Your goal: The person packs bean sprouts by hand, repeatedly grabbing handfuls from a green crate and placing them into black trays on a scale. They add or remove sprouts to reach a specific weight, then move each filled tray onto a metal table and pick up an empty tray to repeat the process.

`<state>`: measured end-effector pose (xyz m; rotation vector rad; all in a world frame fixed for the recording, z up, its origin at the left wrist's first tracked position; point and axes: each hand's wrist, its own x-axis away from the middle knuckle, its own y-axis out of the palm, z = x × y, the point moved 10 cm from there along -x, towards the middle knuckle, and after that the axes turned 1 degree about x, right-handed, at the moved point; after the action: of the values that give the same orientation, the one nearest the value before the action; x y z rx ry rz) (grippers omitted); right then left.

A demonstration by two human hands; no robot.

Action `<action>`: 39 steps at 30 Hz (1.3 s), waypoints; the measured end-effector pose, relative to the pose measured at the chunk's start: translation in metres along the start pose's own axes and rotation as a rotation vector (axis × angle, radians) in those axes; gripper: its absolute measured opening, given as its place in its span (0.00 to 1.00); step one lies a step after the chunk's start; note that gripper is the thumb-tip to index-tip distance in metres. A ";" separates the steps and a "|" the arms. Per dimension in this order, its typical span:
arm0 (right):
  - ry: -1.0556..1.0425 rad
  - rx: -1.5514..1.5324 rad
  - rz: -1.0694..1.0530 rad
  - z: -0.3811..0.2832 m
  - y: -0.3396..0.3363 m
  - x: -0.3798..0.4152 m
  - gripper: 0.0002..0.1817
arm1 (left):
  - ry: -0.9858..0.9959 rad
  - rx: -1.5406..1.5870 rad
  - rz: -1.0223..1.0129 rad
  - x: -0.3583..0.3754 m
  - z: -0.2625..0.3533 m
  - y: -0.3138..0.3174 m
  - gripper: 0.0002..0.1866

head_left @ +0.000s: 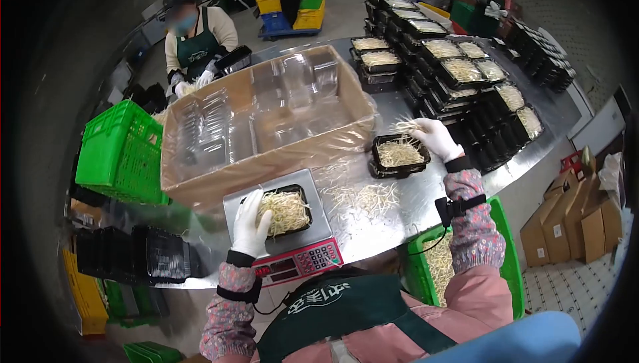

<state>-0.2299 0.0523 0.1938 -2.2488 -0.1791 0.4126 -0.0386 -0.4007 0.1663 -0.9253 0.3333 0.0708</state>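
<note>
Pinching sprouts [404, 125]: right hand [436, 138], above black tray [399, 171] inward of tabletop's [351, 238] near edge. Left hand [251, 228] spread at weighed tray [308, 198], on scale [303, 264] by near edge. Loosened pinch could scatter strands past rim.

Blk sprout tray [287, 211], on scale [307, 260], 2nd tray [401, 154] rt.

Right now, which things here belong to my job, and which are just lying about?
In the job:
digital scale with a filled black tray, left hand at its side
right hand with bean sprouts at a second black tray
loose sprouts on the metal table
green tub of sprouts

Apparently lying about:
cardboard boxes at right
yellow crate, lower left
</note>
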 end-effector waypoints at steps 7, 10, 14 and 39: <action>0.027 0.166 -0.451 0.072 0.111 -0.015 0.32 | -0.181 0.131 0.160 0.023 -0.025 -0.020 0.23; 0.008 0.174 -0.327 0.075 0.094 -0.018 0.30 | -0.271 0.173 0.234 0.051 -0.057 -0.035 0.21; -0.033 0.113 -0.013 0.023 0.038 -0.030 0.25 | -0.351 0.174 0.303 0.070 -0.086 -0.043 0.19; -0.458 -0.048 -0.231 -0.230 0.205 0.044 0.35 | -0.049 -0.213 0.068 0.015 -0.030 0.008 0.47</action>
<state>-0.1092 -0.2333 0.1672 -2.1164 -0.6843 0.7979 -0.0338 -0.4214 0.1391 -1.1214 0.3157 0.1946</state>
